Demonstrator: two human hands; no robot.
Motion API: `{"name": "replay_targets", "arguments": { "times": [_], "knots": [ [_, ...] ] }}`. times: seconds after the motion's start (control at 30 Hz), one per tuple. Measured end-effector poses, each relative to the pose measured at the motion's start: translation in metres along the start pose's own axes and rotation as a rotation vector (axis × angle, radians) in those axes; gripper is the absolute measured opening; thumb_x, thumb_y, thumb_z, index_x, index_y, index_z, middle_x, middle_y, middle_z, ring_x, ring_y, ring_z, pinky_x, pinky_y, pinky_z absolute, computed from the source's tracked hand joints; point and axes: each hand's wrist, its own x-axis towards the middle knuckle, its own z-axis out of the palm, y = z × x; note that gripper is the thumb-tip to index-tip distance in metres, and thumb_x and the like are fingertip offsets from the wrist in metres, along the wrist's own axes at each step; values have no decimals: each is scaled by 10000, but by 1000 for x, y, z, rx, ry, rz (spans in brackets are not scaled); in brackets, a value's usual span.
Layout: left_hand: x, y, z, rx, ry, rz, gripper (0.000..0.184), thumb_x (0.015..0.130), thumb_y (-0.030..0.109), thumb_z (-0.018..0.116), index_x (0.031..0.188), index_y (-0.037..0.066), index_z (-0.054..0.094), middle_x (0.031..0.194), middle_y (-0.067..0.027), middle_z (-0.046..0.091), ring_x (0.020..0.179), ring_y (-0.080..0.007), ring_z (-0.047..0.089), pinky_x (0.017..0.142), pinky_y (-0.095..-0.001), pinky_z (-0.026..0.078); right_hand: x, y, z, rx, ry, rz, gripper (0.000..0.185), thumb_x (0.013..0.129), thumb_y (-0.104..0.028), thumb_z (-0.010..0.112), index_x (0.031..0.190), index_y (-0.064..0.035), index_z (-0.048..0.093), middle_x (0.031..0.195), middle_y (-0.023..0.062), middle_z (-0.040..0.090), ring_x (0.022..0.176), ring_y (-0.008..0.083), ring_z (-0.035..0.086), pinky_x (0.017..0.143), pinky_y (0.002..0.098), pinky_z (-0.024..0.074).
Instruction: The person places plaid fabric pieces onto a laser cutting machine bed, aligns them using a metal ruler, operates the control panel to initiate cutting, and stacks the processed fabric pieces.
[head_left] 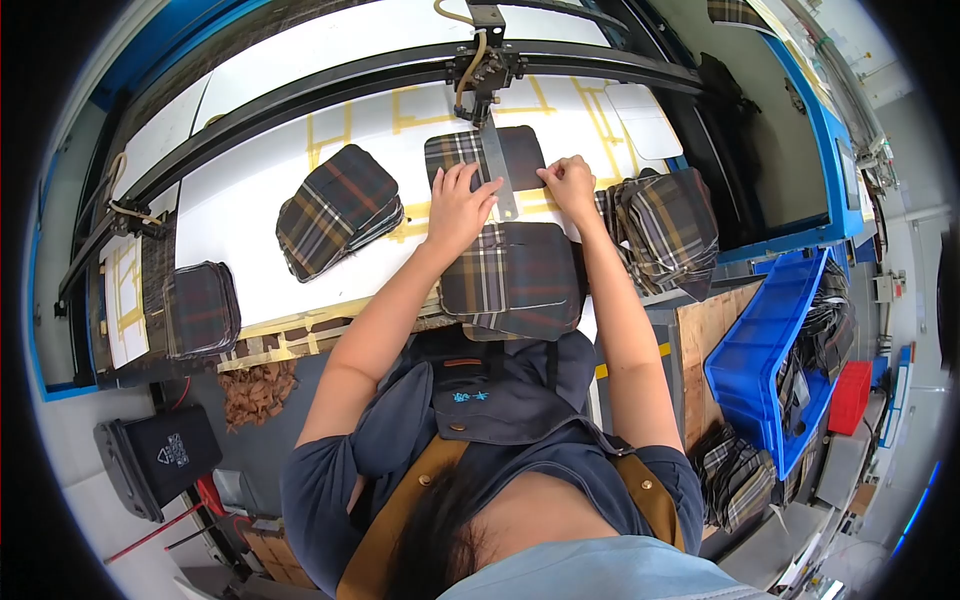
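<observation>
A plaid fabric piece (519,152) with rounded corners lies on the white work surface beneath a flat metal strip (494,158). My left hand (458,208) rests on its near left part, fingers spread, with one fingertip at the strip's edge. At the near right corner, my right hand (572,187) pinches the fabric edge between thumb and fingers. Closer to my body lies a stack of plaid pieces (512,270). Another plaid stack (665,228) sits to the right of my right hand, and a fanned stack (340,208) lies to the left.
A black machine rail (330,93) with a tool head (490,70) spans the surface beyond my hands. Farther left is a small plaid stack (203,308). At right stand a blue crate (745,370) holding fabric pieces and a red bin (850,397). Yellow tape marks the surface.
</observation>
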Motion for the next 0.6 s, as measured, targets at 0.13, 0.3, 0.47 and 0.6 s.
{"name": "replay_targets", "arguments": {
  "times": [0.13, 0.3, 0.47, 0.6],
  "knots": [
    [0, 0, 1, 15, -10, -5, 308, 925, 260, 647, 1227, 228, 692, 1326, -148, 544, 1286, -345, 460, 1106, -582, 309, -3, -5, 3, -59, 60, -26, 265, 792, -279, 797, 743, -35, 706, 818, 138, 635, 811, 315, 618, 731, 450, 465],
    [-3, -2, 2, 30, -41, -5, 339, 932, 268, 639, 1268, 235, 666, 1371, -147, 529, 1325, -344, 437, 1118, -590, 291, -5, -6, 3, -42, 69, -27, 265, 793, -264, 801, 733, -28, 696, 830, 142, 638, 818, 319, 618, 730, 446, 464],
    [-13, -1, -10, -4, -102, -8, 371, 926, 256, 644, 1291, 189, 645, 1418, -146, 519, 1374, -315, 417, 1138, -590, 272, -10, 0, -6, 21, 23, 47, 252, 777, -266, 818, 812, -51, 692, 889, 131, 640, 893, 322, 605, 779, 454, 444],
    [-22, 0, -11, -79, -90, -28, 354, 928, 225, 638, 1272, 144, 648, 1393, -116, 554, 1364, -285, 442, 1147, -564, 277, -9, 3, -13, 46, -75, 106, 283, 757, -271, 833, 891, -66, 692, 940, 125, 640, 942, 321, 602, 820, 465, 437]
  ]
}}
